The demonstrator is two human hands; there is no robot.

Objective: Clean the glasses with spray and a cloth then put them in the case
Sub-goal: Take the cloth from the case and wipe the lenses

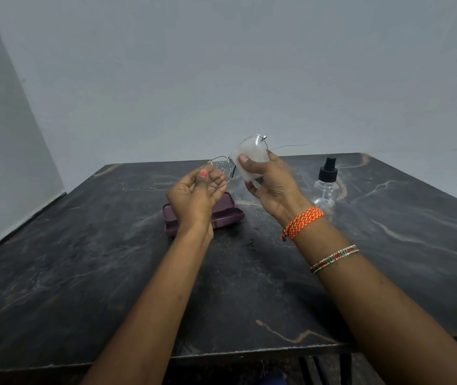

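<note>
Both hands raised above desk (388, 273) middle. Left hand (194, 194) pinches glasses (223, 172) by left lens rim, thumb in front, fingers curled behind. Right hand (270, 180) grips white cloth (251, 159) folded over right lens, thumb pressing it from front; temple arm sticks out right. Purple case (226, 213) lies open on desk below left hand, toward far edge. Spray bottle (326, 184) stands upright near far right corner, well apart from case. Orange band (302, 222) on right wrist.
</note>
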